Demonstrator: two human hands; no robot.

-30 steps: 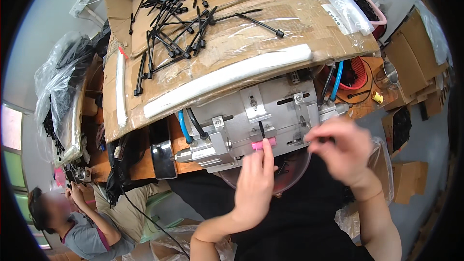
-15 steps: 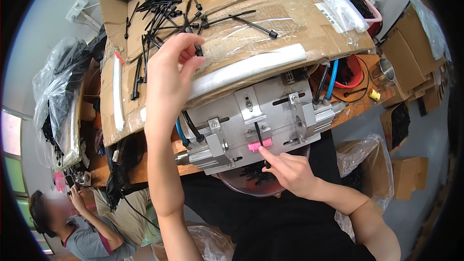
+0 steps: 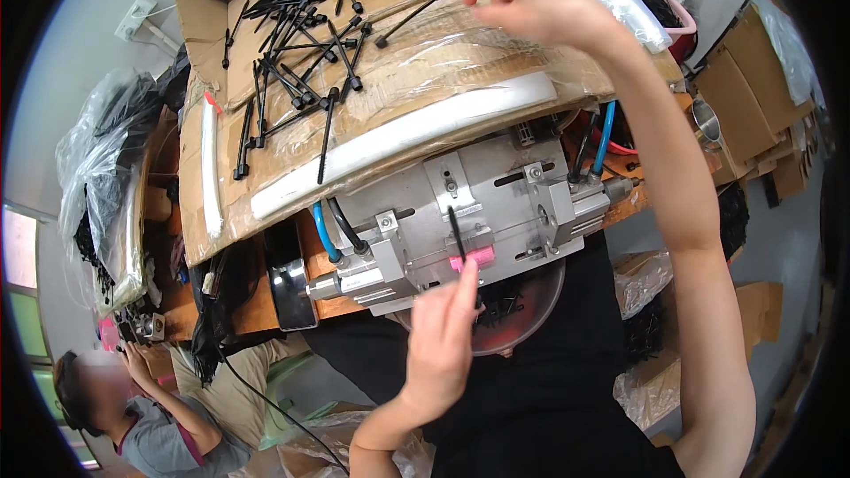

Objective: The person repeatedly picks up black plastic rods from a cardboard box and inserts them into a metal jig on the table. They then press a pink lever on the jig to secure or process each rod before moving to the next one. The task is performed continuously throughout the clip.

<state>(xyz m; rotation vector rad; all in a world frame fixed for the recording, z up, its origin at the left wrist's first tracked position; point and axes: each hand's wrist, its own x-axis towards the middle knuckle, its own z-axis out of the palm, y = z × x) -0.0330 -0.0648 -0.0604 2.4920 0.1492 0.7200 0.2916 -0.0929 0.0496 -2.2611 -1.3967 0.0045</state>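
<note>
Below the machine's middle, my left hand (image 3: 438, 350) has its fingers closed at the lower end of a thin black rod (image 3: 457, 235). Its index finger lies against the pink block (image 3: 479, 256) that the rod crosses. The rod's upper end reaches a slotted metal plate (image 3: 450, 186) on the metal fixture (image 3: 390, 204). My right hand (image 3: 536, 4) is over the cardboard at the back, fingers curled at the thin end of another black rod (image 3: 414, 16), whose thick knob points left. Its grip is partly hidden.
Several black knobbed rods (image 3: 305, 62) lie on the cardboard (image 3: 416, 111). A bowl (image 3: 540, 301) with black pieces is under the fixture's front. A dark phone-like slab (image 3: 290, 288) lies on the wooden table at left. A co-worker (image 3: 177, 429) sits at lower left.
My left hand has come down from the cardboard to the pink block. My right hand has left the block and swung up to the cardboard. Rods there have shifted.
</note>
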